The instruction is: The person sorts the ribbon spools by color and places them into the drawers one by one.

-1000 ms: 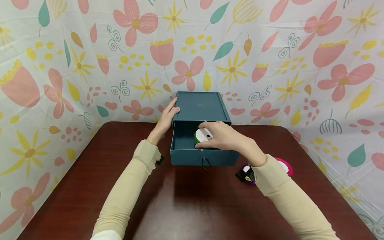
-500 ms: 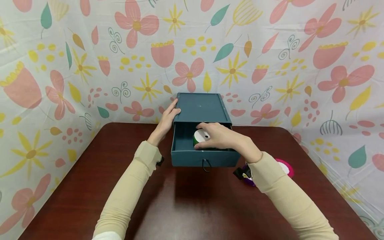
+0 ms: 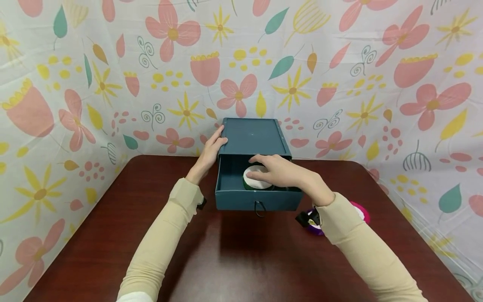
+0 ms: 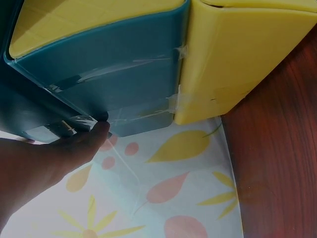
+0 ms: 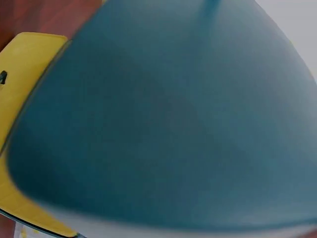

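Note:
In the head view a blue drawer cabinet [image 3: 250, 135] stands with its drawer [image 3: 235, 200] pulled out toward me. Inside the drawer lies a round white spool [image 3: 256, 181] with a green rim. My right hand [image 3: 283, 170] is over it, thumb across its top and fingers spread away from its side, not gripping it. My left hand [image 3: 209, 153] rests along the cabinet's left side with fingers extended; the left wrist view shows its thumb against the blue side wall [image 4: 129, 94]. The drawer front [image 5: 168, 119] fills most of the right wrist view and hides the right hand there.
Yellow units [image 4: 223, 59] adjoin the blue cabinet, with tape across the join. A purple-rimmed white spool [image 3: 316, 230] and a pink-rimmed one [image 3: 363, 213] lie on the dark wooden table [image 3: 241, 260], partly behind my right forearm. A floral cloth [image 3: 241, 54] hangs behind.
My right hand has loosened from the green-rimmed spool. The spool now lies lower in the drawer, and the fingers have spread. My left hand has stayed in place.

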Demonstrator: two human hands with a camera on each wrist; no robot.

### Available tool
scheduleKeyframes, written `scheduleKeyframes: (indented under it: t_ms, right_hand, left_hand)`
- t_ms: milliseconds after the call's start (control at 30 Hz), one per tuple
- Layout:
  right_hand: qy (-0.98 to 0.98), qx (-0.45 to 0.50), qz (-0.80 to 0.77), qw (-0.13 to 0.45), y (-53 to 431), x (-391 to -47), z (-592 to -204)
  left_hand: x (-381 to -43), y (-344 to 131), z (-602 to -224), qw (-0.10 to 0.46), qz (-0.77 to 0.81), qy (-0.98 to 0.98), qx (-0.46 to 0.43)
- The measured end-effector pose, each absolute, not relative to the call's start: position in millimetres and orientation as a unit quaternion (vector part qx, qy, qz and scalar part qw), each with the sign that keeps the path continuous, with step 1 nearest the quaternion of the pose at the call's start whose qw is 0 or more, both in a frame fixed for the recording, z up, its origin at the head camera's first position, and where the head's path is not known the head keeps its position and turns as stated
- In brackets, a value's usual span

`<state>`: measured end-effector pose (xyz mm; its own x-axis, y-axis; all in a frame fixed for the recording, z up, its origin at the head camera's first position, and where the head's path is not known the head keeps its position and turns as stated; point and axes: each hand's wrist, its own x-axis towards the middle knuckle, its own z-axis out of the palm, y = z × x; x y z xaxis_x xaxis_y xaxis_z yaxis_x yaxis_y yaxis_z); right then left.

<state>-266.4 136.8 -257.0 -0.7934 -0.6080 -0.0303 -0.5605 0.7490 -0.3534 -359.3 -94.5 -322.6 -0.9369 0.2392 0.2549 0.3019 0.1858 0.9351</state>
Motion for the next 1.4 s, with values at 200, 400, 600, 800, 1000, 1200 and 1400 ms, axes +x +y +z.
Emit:
scheduleKeyframes:
  t_ms: [200,400,600,800,1000,1200,1400]
  right_hand:
    - [0.923,-0.328,-0.198,0.040,150,-246,-245]
    - [0.881,-0.366,-0.287,-0.086,159,-216,-236]
    - [0.813,-0.420,-0.399,-0.066,166,-189,-241]
    - [0.752,-0.442,-0.475,0.117,171,-172,-261]
    - [0.719,-0.434,-0.479,0.256,174,-175,-292]
    - [0.685,-0.382,-0.519,0.339,170,-183,-323]
    - [0.646,-0.292,-0.613,0.349,152,-184,-338]
  left_hand:
    - [-359,-94,-324,0.027,-0.617,-0.766,-0.178]
    - [-359,-95,-324,0.021,-0.619,-0.764,-0.180]
    - [-356,-95,-321,0.018,-0.618,-0.766,-0.177]
    - [-333,-95,-298,0.000,-0.613,-0.770,-0.176]
    - [-333,-95,-296,0.002,-0.614,-0.770,-0.174]
    - [-333,-95,-296,0.001,-0.614,-0.771,-0.170]
    - [-344,-95,-305,-0.002,-0.620,-0.766,-0.168]
